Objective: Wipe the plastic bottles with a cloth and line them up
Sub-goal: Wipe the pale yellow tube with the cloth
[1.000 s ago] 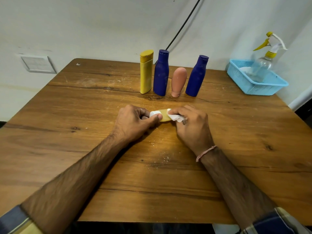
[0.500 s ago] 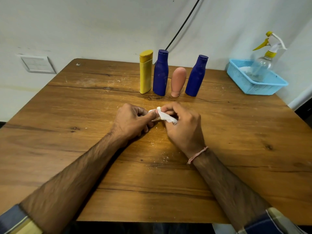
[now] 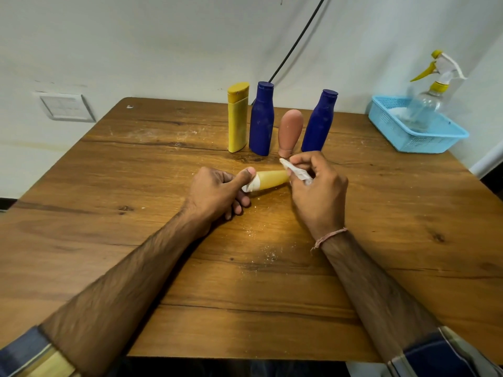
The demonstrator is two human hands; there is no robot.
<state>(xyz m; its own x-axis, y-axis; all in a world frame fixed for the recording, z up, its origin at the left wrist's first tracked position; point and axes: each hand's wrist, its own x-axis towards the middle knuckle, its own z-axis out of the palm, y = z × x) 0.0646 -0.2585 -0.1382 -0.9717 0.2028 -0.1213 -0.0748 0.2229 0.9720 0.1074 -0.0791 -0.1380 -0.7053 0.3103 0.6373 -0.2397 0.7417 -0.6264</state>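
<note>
My left hand [image 3: 217, 191] grips the small yellow bottle [image 3: 272, 179]; my right hand [image 3: 318, 191], at its 3 o'clock, pinches the cloth [image 3: 295, 170].

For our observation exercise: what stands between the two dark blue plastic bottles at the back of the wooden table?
In the head view, a pinkish rounded plastic bottle stands there, narrow end down.

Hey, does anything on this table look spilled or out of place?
White specks are scattered across the middle of the wooden table, like spilled powder. In the back row, the pink bottle stands cap-down, unlike its neighbours.
</note>
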